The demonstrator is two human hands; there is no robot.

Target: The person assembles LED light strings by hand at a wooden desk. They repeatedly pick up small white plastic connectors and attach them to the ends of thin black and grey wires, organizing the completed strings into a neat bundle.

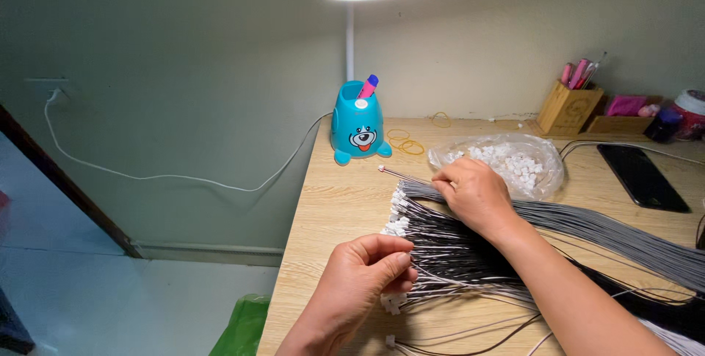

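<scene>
- Desk of pale wood grain fills the right half of the view, its left edge running from the wall down toward the lower frame
- Wire bundle, a broad sheaf of grey and dark leads, lies across the desk with its long axis running right to left; the white connector ends point left, toward the desk's free edge, while the tails trail off to the right frame
- Right hand rests palm-down on top of the bundle near its connector end, fingers curled narrow and pinching a single wire that sticks out up and to the left, ending in a small white tip
- Left hand sits at the near edge of the bundle, fingers closed tight together against the thumb, pressed at the connector ends; what it pinches is too small to tell
- Clear plastic bag lies open just behind the right hand and holds a heap of small white connector housings
- Blue dog-faced pen pot stands at the back left of the desk, a pink and purple marker upright in it
- Wooden pen holder near the wall carries pink pens
- Black phone lies flat at the right, well apart from both hands
- Yellow rubber bands lie loose beside the pen pot
</scene>
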